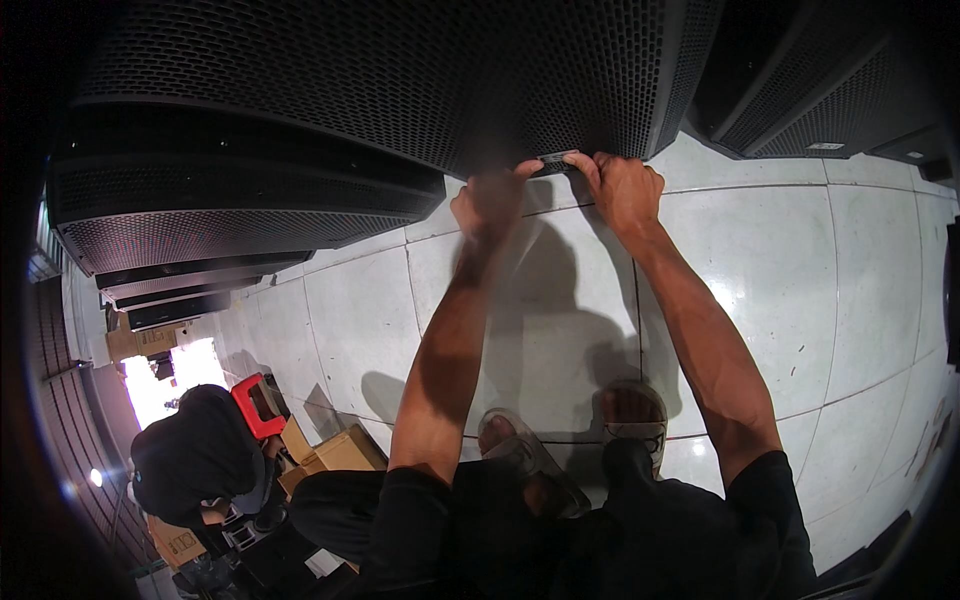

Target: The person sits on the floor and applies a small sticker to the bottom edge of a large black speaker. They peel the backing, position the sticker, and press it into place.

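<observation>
A large black loudspeaker (570, 67) with a perforated metal grille stands right before me. Near the grille's lower edge is a small silvery badge (557, 157). My left hand (489, 201) has its thumb at the badge's left end, and its back is partly blurred by a dark smudge in the view. At the right end rests the thumb of my right hand (628, 189). The other fingers of both hands are curled in by the speaker's bottom edge; their tips are hidden.
More black loudspeakers (225, 232) line up on the left, and another speaker (810, 112) stands at right. White tiles (742, 255) cover the floor. At lower left a person (199, 457) in black bends near a red plastic stool (256, 406) and cardboard boxes (349, 454).
</observation>
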`<action>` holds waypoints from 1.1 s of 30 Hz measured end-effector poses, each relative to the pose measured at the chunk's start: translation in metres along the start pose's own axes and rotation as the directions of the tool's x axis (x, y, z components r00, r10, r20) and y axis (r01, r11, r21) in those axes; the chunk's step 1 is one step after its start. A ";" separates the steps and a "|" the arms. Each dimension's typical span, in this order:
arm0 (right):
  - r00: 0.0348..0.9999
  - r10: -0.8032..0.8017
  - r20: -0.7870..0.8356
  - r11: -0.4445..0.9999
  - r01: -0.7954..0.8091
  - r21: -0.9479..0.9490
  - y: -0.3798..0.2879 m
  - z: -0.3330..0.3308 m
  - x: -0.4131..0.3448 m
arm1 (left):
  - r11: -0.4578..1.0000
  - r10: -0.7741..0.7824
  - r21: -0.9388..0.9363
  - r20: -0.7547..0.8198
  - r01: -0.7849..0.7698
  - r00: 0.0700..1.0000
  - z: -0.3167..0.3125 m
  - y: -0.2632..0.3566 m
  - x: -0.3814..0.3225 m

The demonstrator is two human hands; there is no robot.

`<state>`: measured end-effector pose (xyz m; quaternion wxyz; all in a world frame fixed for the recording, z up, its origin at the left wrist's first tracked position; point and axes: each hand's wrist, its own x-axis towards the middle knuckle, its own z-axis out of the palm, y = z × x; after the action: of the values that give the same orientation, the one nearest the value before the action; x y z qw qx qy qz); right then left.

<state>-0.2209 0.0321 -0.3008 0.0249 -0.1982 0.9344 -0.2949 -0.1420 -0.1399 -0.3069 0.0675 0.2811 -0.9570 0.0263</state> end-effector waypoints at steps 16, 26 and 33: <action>0.999 -0.011 -0.051 1.000 0.012 0.026 0.003 0.004 0.001 | 0.997 0.057 -0.043 -0.050 -0.059 0.997 0.003 -0.004 -0.001; 0.997 -0.017 -0.075 0.999 0.021 0.046 0.005 0.005 0.000 | 0.980 0.058 -0.181 -0.118 -0.079 0.991 -0.001 -0.002 -0.004; 0.996 -0.014 -0.086 0.999 0.018 0.042 0.003 0.005 0.000 | 0.960 0.076 -0.255 -0.172 -0.119 0.982 -0.002 -0.002 -0.004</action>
<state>-0.2215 0.0321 -0.3064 -0.0133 -0.1921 0.9265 -0.3234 -0.1371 -0.1389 -0.3056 0.1798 0.2191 -0.9560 -0.0754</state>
